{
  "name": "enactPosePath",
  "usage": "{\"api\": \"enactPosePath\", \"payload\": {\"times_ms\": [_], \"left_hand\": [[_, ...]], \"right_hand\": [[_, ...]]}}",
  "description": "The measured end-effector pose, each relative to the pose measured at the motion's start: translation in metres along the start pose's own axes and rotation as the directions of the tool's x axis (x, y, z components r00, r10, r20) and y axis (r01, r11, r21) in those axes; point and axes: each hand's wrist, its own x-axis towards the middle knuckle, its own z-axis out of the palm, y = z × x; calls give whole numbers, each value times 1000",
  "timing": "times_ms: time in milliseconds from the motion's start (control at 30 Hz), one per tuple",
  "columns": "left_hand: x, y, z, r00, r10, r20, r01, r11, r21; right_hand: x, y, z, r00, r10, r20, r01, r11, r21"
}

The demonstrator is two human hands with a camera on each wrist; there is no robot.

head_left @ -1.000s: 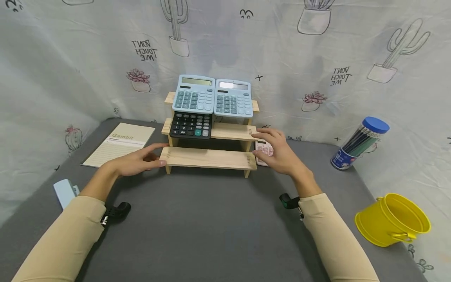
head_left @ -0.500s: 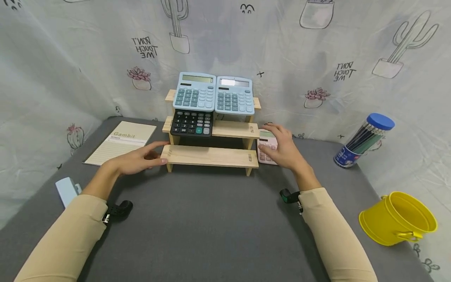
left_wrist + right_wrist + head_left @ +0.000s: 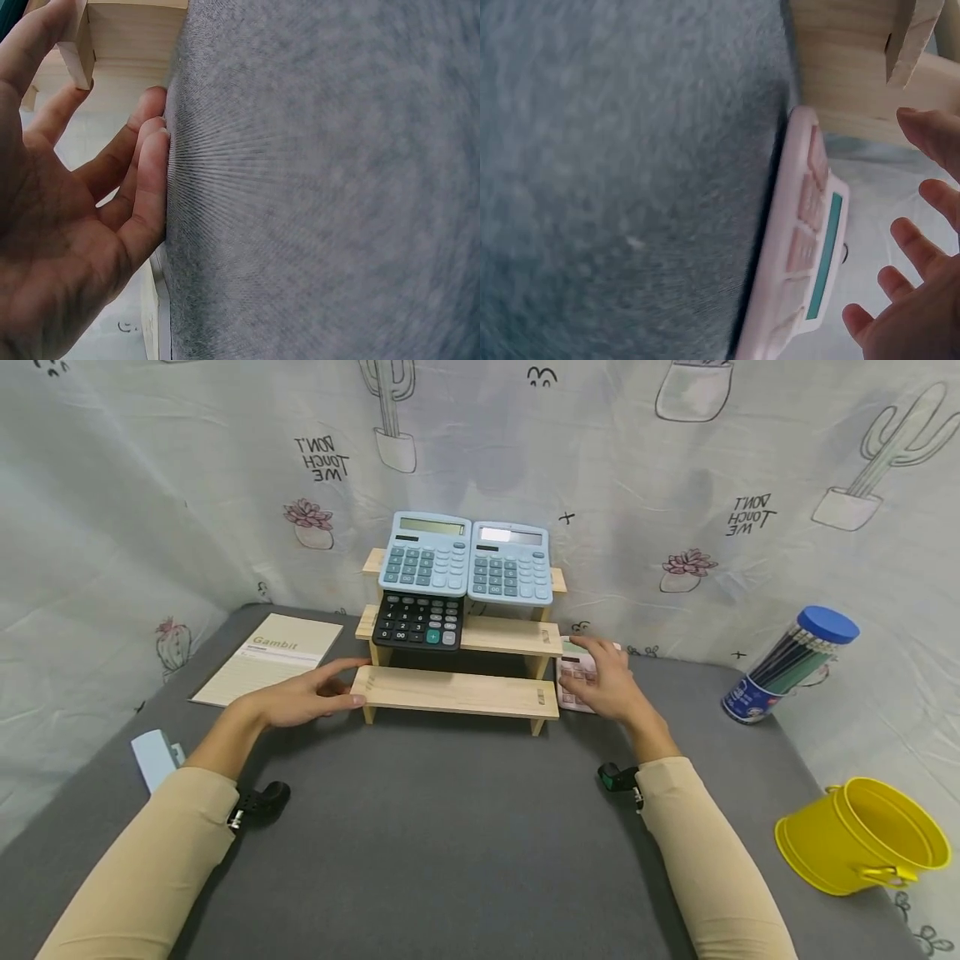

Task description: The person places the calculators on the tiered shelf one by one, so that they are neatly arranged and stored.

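A three-step wooden rack [image 3: 453, 692] stands on the grey table. Two light blue calculators [image 3: 423, 556] lean side by side on its top step, and a black calculator [image 3: 417, 622] leans on the middle one. My left hand [image 3: 296, 697] holds the left end of the bottom step, thumb at the front edge and forefinger at the back; its other fingertips rest on the cloth in the left wrist view. To the rack's right lies a pink calculator [image 3: 799, 240] on the table. My right hand [image 3: 606, 685] hovers over it with spread fingers, holding nothing.
A notebook [image 3: 266, 660] and a light blue stapler-like object [image 3: 156, 758] lie on the left. Standing on the right are a blue-lidded tub of pencils [image 3: 783, 668] and a yellow bucket [image 3: 858, 839]. A printed curtain [image 3: 495, 452] hangs behind.
My right hand has come off the rack's right end and moved right, over the pink calculator. My left hand stays at the rack. The head view has shifted slightly.
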Motion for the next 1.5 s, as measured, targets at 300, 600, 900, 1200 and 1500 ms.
{"api": "enactPosePath", "payload": {"times_ms": [300, 600, 900, 1200, 1500], "left_hand": [[0, 1, 0, 1000, 6, 6, -6, 1000, -8], [5, 2, 2, 1000, 6, 8, -6, 1000, -24], [5, 4, 2, 1000, 5, 10, -4, 1000, -22], [1, 0, 1, 1000, 12, 6, -12, 999, -30], [-1, 0, 1, 1000, 18, 5, -18, 1000, -21]], "right_hand": [[2, 9, 5, 992, 107, 66, -106, 994, -26], [5, 18, 5, 976, 163, 142, -154, 986, -70], [11, 20, 8, 948, 250, 197, -231, 966, -115], [14, 15, 14, 926, 330, 185, -303, 940, -160], [8, 18, 12, 947, 289, 138, -273, 954, -122]]}}
